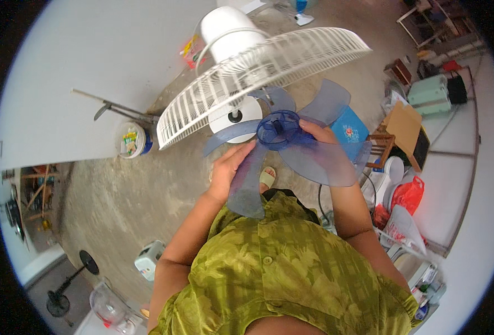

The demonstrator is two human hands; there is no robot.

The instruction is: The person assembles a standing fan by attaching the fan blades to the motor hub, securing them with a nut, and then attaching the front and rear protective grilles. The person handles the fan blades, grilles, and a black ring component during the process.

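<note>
A translucent blue fan blade (279, 131) with several broad vanes is between my two hands, in front of my body. My left hand (228, 170) grips it with straight fingers at the vane beside the hub. At the hub's right side rests the thumb of my right hand (322, 142), its other fingers behind a see-through vane. Just beyond stands a white fan, its rear grille (197, 111) tilted toward me and its motor housing (230, 33) behind. Below the grille shows a white round disc (216, 118) with a black centre. Whether the hub touches the fan's shaft is hidden.
A white bucket (142, 146) stands by the wall at left. On the right are a blue box (347, 125), an open cardboard box (403, 125), a red plastic bag (408, 194) and a pale green case (429, 95). A small white stool-like item (149, 259) sits at lower left.
</note>
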